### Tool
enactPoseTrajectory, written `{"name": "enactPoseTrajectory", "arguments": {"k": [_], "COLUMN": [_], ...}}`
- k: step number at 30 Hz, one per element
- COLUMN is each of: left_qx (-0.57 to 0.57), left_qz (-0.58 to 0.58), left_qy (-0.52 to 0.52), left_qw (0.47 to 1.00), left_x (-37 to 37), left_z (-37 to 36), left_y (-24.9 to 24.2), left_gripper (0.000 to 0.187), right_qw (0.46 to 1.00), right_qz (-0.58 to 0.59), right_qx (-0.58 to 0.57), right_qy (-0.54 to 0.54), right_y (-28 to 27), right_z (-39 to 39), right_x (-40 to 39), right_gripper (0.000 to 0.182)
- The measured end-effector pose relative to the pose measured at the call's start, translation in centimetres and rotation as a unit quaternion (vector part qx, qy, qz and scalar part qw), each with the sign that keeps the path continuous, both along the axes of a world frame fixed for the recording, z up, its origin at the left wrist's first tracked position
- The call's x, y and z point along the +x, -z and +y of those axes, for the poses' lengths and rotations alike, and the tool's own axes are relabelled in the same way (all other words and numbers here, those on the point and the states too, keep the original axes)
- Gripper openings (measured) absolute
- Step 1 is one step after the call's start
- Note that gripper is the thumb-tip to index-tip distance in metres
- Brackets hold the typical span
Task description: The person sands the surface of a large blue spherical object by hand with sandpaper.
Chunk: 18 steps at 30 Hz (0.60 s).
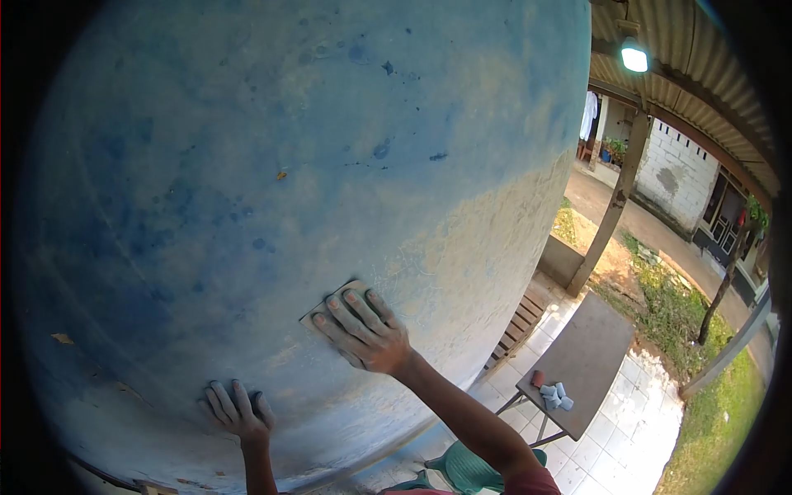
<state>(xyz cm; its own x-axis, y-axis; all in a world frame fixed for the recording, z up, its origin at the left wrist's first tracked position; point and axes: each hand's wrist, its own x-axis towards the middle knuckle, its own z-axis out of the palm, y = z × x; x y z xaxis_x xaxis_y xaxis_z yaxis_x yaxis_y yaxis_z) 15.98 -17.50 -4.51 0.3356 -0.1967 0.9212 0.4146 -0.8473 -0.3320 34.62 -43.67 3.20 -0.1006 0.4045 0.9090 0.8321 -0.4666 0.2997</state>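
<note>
A wall (pixel 330 107) with worn blue paint and paler scraped patches fills most of the head view. My right hand (pixel 367 330), dusted pale, presses a small sheet of sandpaper (pixel 341 290) flat against it. Only the upper and left edges of the sheet show past the fingers. Lower and to the left, my left hand (pixel 238 410) rests on the wall with its fingers spread, holding nothing. Dust also coats its fingers.
On the right stands a brown table (pixel 590 355) bearing a reddish piece (pixel 538 379) and several pale folded pieces (pixel 557 398). A green plastic chair (pixel 469 469) is below my right arm. A post (pixel 615 202) supports the roof beside the tiled floor (pixel 631 412).
</note>
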Motion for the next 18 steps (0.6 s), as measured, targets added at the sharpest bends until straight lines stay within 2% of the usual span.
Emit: {"name": "enactPoseTrajectory", "arguments": {"k": [4,7,9,10,12,14,16,18], "left_qx": [0.014,0.011,0.005,0.002,0.006,0.015,0.015,0.019], "left_qz": [0.006,0.008,0.011,0.013,0.019,0.007,0.002,0.004], "left_qy": [0.01,0.012,0.014,0.009,0.003,0.004,0.001,-0.003], "left_qw": [1.0,1.0,1.0,1.0,1.0,1.0,1.0,1.0], "left_x": [0.4,0.1,0.2,0.2,-0.1,0.2,0.3,0.1], "left_z": [0.1,0.2,-0.1,-0.1,0.4,0.3,0.2,0.3], "left_y": [-0.1,0.1,0.4,0.5,0.4,0.6,0.5,0.6], "left_gripper": [0.055,0.055,0.055,0.056,0.056,0.057,0.058,0.058], "right_qw": [0.996,0.996,0.999,0.999,0.994,0.998,0.989,0.992], "right_qz": [0.012,0.04,0.012,0.015,-0.043,-0.033,0.025,0.027], "right_qx": [0.073,0.084,-0.016,-0.017,-0.101,-0.003,0.122,0.119], "right_qy": [0.041,0.0,-0.025,-0.024,0.002,0.061,0.083,0.044], "right_y": [-3.2,-3.3,-0.8,-0.1,1.5,0.3,-3.0,-4.1], "right_z": [0.0,1.0,1.7,1.1,-0.9,-3.0,-3.6,-2.5], "right_x": [1.8,0.5,-1.1,-0.8,0.1,2.0,2.8,3.0], "right_gripper": [0.057,0.061,0.056,0.056,0.051,0.049,0.049,0.049]}}
